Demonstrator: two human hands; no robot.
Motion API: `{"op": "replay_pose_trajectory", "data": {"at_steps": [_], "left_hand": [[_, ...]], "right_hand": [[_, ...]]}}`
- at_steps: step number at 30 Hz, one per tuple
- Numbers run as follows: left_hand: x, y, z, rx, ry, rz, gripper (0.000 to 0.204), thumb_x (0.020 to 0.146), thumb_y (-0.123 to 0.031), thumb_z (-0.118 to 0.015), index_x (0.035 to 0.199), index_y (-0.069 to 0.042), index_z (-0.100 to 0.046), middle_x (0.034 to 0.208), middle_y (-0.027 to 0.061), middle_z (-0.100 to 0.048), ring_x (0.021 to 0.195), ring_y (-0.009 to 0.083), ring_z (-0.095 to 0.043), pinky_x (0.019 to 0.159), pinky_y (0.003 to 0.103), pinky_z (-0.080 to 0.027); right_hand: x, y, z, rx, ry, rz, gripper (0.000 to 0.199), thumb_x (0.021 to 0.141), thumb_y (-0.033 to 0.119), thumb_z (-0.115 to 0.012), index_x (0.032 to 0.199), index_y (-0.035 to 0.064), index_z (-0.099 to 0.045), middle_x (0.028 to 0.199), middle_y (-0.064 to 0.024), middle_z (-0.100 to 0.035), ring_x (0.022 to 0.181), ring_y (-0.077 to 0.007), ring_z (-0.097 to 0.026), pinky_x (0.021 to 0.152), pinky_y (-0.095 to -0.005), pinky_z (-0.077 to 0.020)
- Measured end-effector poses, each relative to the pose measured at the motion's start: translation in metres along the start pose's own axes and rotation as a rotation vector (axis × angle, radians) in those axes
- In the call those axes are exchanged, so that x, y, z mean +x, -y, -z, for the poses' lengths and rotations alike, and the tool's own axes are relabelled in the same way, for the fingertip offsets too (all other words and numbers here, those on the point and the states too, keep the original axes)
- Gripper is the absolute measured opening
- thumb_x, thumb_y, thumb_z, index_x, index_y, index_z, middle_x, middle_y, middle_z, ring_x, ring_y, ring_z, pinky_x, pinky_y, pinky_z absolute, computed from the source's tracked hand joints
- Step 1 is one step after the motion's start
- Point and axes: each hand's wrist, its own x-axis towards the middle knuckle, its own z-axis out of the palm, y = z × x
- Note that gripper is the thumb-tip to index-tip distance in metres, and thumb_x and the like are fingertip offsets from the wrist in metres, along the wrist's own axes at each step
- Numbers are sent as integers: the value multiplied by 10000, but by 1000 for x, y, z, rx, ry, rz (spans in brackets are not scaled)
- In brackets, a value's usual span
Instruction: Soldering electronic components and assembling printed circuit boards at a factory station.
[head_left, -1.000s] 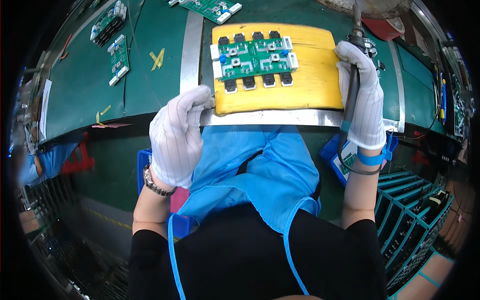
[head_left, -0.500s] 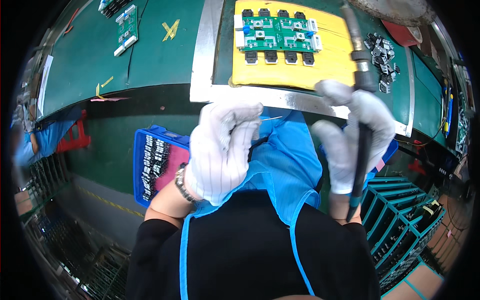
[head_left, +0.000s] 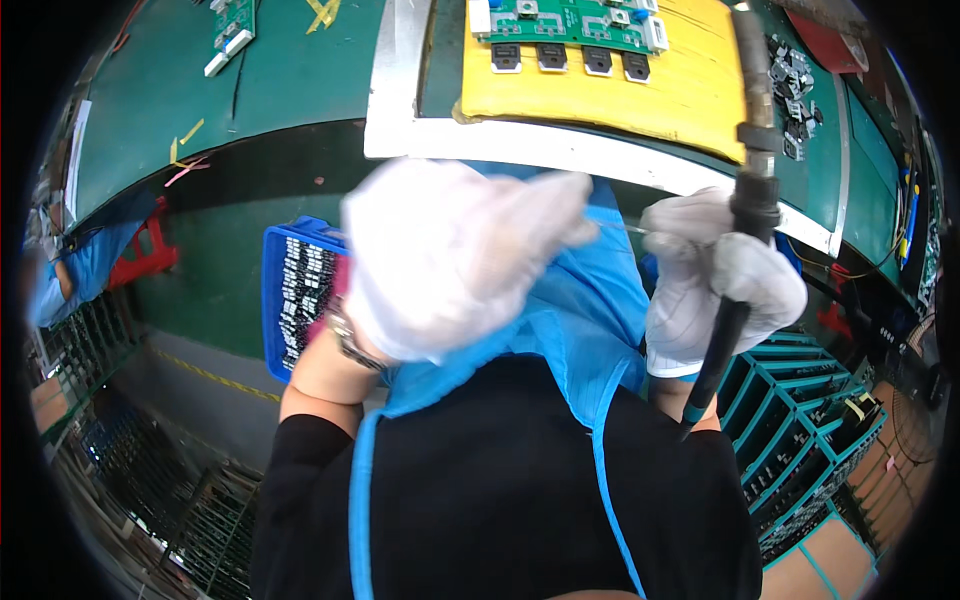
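Both my hands wear white gloves. My right hand (head_left: pixel 725 260) is wrapped round the black handle of a soldering iron (head_left: pixel 722 345), whose metal end points up toward the bench. My left hand (head_left: pixel 465 250), blurred by motion, pinches a thin solder wire (head_left: pixel 622 228) in front of my lap. The wire's other end reaches the fingertips of my right hand. Beyond the hands, a green circuit board (head_left: pixel 570 25) with black transistors (head_left: pixel 597 62) along its near edge lies on a yellow pad (head_left: pixel 600 100), partly cut off by the top of the view.
A metal edge strip (head_left: pixel 480 140) borders the green bench. Loose metal-and-black parts (head_left: pixel 792 90) lie right of the pad. Another circuit board (head_left: pixel 233 35) is at far left. A blue bin (head_left: pixel 270 330) of parts stands left of me, a green rack (head_left: pixel 790 400) at right.
My left hand has moved right and turned toward the right hand. The right hand's fingers have closed in to meet the wire. The bench has shifted up in the view.
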Motion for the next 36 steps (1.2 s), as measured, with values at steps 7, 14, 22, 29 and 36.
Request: {"op": "replay_pose_trajectory", "data": {"at_steps": [7,14,22,29,36], "left_hand": [[4,43,22,9,-354,128,147,886,8,-649,1027,50,-652,920,117,-694,719,115,-622,660,210,-498],[2,44,-6,203,-237,68,130,830,-9,-687,947,-65,-683,931,39,-704,858,200,-649,791,293,-494],[3,34,3,150,-107,87,112,845,-170,-686,912,-81,-704,849,34,-701,805,236,-649,835,381,-485],[18,15,24,115,255,-11,265,669,-151,-774,929,-120,-730,754,-47,-667,666,102,-619,560,285,-416],[19,18,-4,268,-110,-114,289,670,-273,-794,934,-178,-726,732,-101,-592,620,102,-530,639,300,-433]], "right_hand": [[18,-25,31,-535,-79,124,334,908,17,-633,1147,55,-403,820,-155,-660,736,-206,-664,773,-332,-543],[38,-39,15,-384,47,179,266,901,-19,-623,1117,40,-479,964,-206,-666,856,-295,-706,817,-380,-585],[34,-46,8,-139,-115,31,191,968,63,-553,1143,41,-478,922,-221,-677,768,-286,-703,691,-339,-589],[24,-24,0,-51,73,74,391,941,384,-606,1146,92,-447,860,-219,-673,701,-274,-668,644,-333,-537],[29,-5,4,-182,255,0,132,738,129,-765,745,74,-646,748,-83,-698,699,-266,-691,703,-376,-528]]}}
